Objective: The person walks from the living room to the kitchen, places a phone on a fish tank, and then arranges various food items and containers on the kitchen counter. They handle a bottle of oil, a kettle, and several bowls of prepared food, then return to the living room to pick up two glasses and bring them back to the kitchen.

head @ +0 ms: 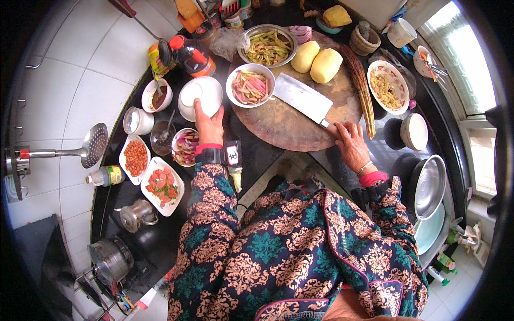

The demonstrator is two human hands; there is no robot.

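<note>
A white bowl, its round foot towards me, is touched by my left hand, with the fingers over its near side; how firmly they grip cannot be told. On the near right edge of a round wooden chopping board, my right hand is on the wooden handle of a cleaver, whose blade lies flat on the board. Two peeled potatoes rest behind the blade. Left of it stands a white bowl of pink and pale strips, and behind that a metal bowl of green strips.
A bundled twig brush lies along the board's right edge. A stone mortar and a patterned bowl of food stand at right. Dishes of beans and sliced meat, a soy sauce bottle and a bowl of cut onion stand at left.
</note>
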